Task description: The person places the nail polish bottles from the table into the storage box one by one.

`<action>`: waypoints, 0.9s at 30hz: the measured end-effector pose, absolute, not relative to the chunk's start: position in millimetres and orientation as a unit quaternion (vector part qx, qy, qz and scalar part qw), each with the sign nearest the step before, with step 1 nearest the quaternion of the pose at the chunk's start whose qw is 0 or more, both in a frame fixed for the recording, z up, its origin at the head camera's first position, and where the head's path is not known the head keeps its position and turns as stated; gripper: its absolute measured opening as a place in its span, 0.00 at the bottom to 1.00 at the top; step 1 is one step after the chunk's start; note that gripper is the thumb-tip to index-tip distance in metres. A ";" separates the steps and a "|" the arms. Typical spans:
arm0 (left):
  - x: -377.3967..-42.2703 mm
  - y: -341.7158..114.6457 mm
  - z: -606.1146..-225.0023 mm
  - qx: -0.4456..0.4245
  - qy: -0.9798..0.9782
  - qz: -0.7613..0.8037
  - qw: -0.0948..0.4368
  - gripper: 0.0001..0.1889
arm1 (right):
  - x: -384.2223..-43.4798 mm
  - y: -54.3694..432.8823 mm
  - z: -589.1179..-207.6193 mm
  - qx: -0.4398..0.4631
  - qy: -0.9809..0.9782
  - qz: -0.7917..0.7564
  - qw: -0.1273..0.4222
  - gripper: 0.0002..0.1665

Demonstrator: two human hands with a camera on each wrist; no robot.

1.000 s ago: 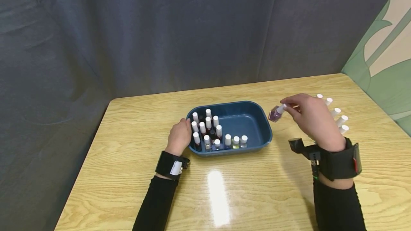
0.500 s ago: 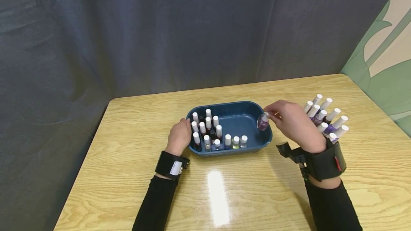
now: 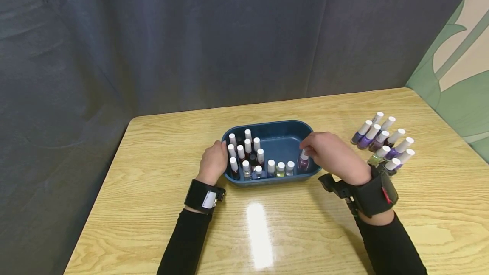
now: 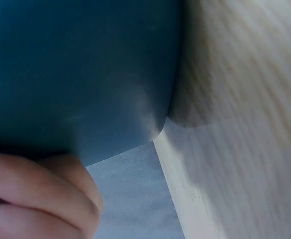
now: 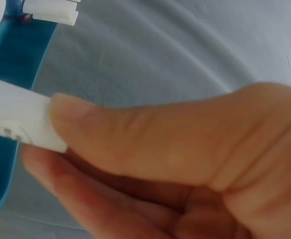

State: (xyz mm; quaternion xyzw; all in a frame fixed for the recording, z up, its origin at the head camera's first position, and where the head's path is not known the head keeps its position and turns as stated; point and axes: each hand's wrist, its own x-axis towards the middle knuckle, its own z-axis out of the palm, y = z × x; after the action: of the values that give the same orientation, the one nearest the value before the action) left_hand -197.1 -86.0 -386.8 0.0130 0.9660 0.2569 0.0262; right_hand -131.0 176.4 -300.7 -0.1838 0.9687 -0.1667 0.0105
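Note:
My right hand (image 3: 334,156) pinches the white cap of a purple nail polish bottle (image 3: 304,163), low inside the right end of a dark blue plastic bin (image 3: 294,124). In the right wrist view, thumb and fingertip press on either side of the white cap (image 5: 23,115). My left hand (image 3: 213,163) grips the bin's left end; in the left wrist view its bent fingers (image 4: 51,199) lie against the blue wall (image 4: 85,84). White-capped bottles (image 3: 247,147) stand in the bin's left part, and a short row (image 3: 280,169) runs along its near wall.
Right of the bin, a group of several white-capped polish bottles (image 3: 378,140) in purple, dark and green shades stands on the wooden table (image 3: 164,152). A grey-blue curtain (image 3: 229,41) hangs behind the table's far edge. A patterned green and beige surface (image 3: 458,71) is at right.
My right hand has carried the purple bottle leftward from beside the bin and down into its right end. The bottle has turned more upright. The left hand has stayed on the bin.

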 end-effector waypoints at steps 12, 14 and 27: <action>-198.3 -86.9 -387.7 0.016 0.966 0.257 0.023 0.22 | -134.4 170.9 -307.2 -0.201 0.963 -0.173 0.051 0.09; -198.7 -86.9 -388.2 0.015 0.966 0.256 0.024 0.23 | -135.0 170.3 -308.2 -0.204 0.962 -0.171 0.054 0.09; -199.7 -85.9 -389.7 0.011 0.966 0.257 0.031 0.23 | -138.1 168.5 -314.2 -0.213 0.961 -0.161 0.072 0.08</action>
State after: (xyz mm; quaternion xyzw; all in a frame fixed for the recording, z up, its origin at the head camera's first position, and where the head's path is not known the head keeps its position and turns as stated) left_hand -199.7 -85.9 -389.7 0.0105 0.9658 0.2574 0.0305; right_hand -138.1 168.5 -314.2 -0.2134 0.9610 -0.1606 0.0717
